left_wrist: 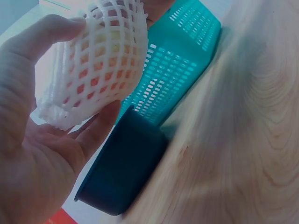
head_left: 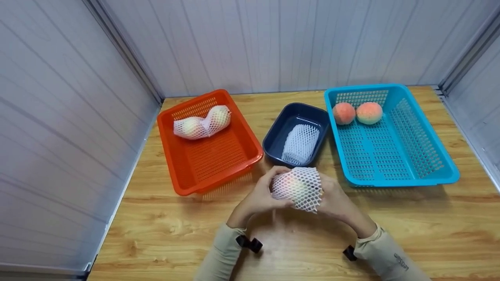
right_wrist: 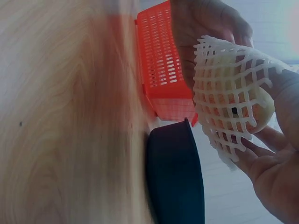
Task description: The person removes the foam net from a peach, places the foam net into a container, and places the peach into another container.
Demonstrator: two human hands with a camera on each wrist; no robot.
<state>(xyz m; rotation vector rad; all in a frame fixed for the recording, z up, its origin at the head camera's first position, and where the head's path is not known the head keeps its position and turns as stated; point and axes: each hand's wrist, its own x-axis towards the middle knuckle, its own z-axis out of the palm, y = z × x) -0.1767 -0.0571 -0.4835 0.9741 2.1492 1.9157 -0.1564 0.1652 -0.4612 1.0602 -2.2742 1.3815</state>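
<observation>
In the head view a peach point(head_left: 292, 185) sits inside a white foam net sleeve point(head_left: 310, 187) between my two hands, above the table's front middle. My left hand point(head_left: 262, 198) grips the netted peach from the left, its thumb and fingers curled around it. At the sleeve's other end, my right hand point(head_left: 335, 198) holds the net's open edge. The right wrist view shows the right thumb and fingers point(right_wrist: 257, 161) at that edge, with part of the peach point(right_wrist: 264, 109) bare there. Much of the right hand is hidden behind the net in the head view.
A red basket point(head_left: 218, 183) on the left contains two netted peaches point(head_left: 194, 127). Behind my hands, a dark blue tub point(head_left: 278, 134) holds white foam sleeves point(head_left: 301, 143). The blue basket point(head_left: 398, 182) at right has two bare peaches point(head_left: 369, 112). Grey panels point(head_left: 265, 47) enclose the table.
</observation>
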